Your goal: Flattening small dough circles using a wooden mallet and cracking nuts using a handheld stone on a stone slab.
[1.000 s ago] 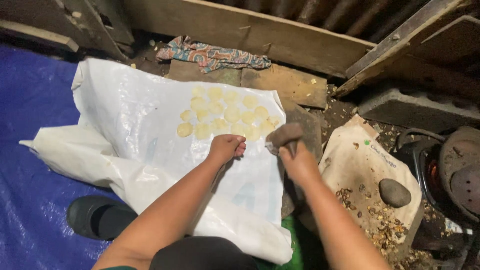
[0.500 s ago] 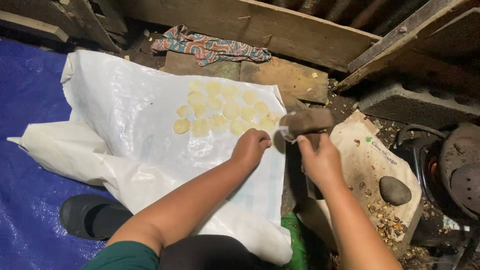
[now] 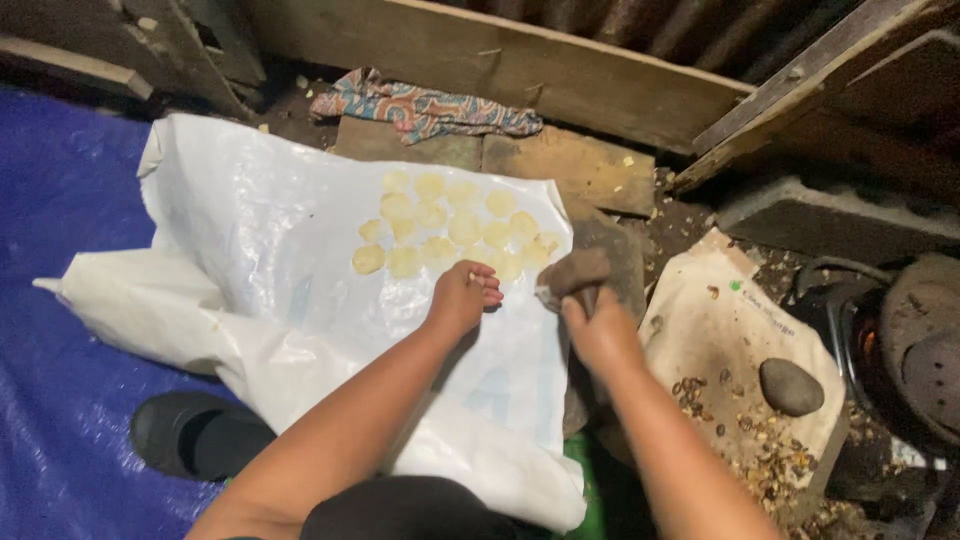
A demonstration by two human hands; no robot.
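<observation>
white sack [image 3: 260, 230], pale yellow discs [image 3: 450, 228], blue tarp [image 3: 60, 200], multicoloured patterned cloth [image 3: 420, 105]

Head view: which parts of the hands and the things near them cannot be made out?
- Right hand: what its fingers grip is hidden; only a brown stone-like head shows.
- Left hand: underside hidden against white sheet.
- Black shoe: partly under sheet.
- Yellow discs: too small to identify.

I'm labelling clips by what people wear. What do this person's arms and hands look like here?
Both forearms are bare, with no sleeve showing on either. The left hand and right hand wear no gloves. No watch, ring or bracelet is visible, though the light is dim.
</observation>
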